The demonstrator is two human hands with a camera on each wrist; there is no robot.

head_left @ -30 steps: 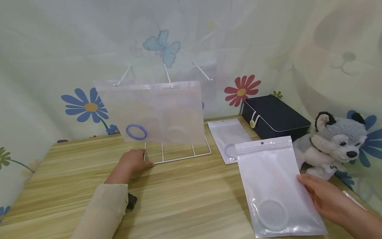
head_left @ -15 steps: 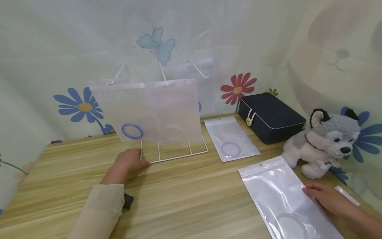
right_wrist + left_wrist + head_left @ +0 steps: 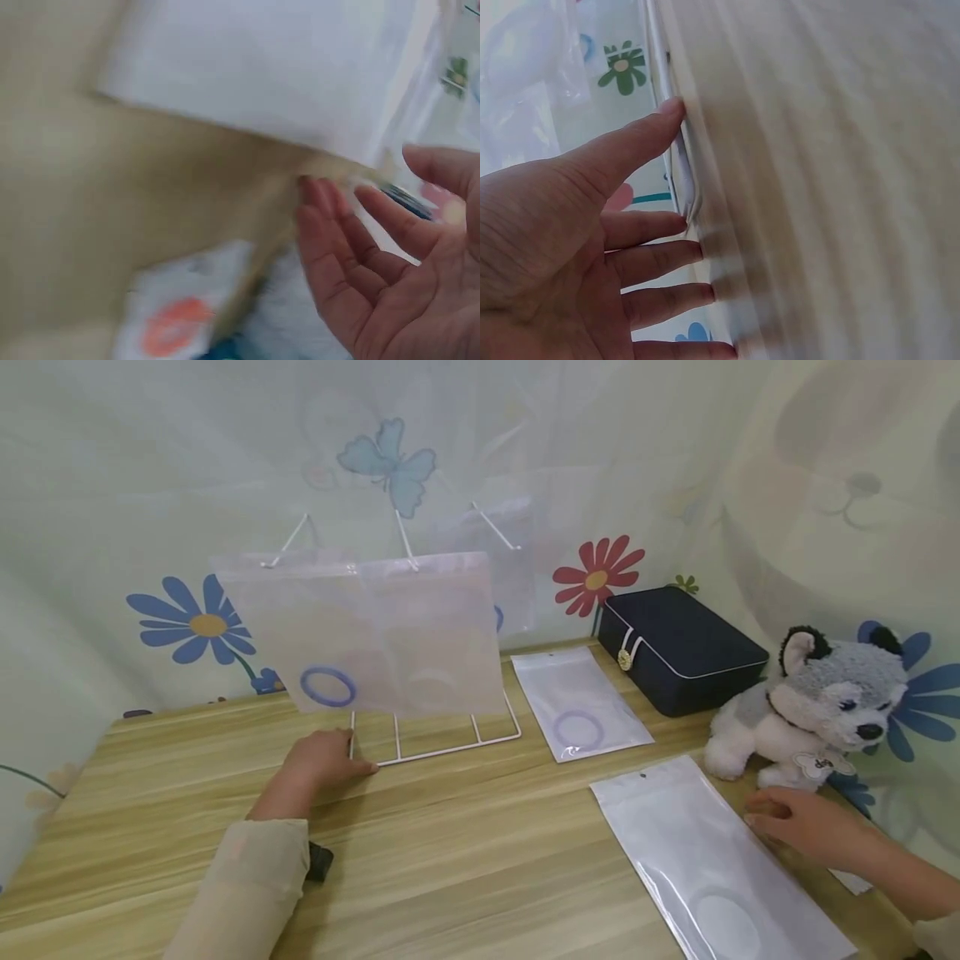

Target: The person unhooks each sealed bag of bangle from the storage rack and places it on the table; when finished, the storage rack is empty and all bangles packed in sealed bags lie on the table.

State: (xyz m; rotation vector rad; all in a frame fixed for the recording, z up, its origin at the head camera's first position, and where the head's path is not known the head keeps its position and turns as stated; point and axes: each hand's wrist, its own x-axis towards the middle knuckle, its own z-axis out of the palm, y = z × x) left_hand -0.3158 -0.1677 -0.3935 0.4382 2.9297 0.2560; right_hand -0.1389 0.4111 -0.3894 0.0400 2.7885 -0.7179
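Observation:
My left hand (image 3: 318, 764) touches the front left corner of a white wire display rack (image 3: 450, 749). In the left wrist view its thumb lies across the rack's wire (image 3: 684, 169), and its straight fingers reach the wood surface. Zip bags (image 3: 442, 635) hang from the left and middle hooks; the left one shows a blue ring (image 3: 327, 687). Beside a white zip bag (image 3: 675, 818) lying on the table, holding a pale ring (image 3: 723, 927), my right hand (image 3: 813, 831) hovers empty with loosely bent fingers. In the right wrist view its fingertips are just off the bag's edge (image 3: 262, 90).
Another zip bag (image 3: 570, 681) with a lilac ring lies right of the rack. Behind it stands a black box (image 3: 682, 647). A plush husky (image 3: 832, 710) sits at the right, near a small card with an orange print (image 3: 176, 326). A further bag (image 3: 513, 568) hangs at the rack's right.
My right hand has lowered the white zip bag onto the table and let it go, moving slightly away. My left hand has stayed at the rack's corner.

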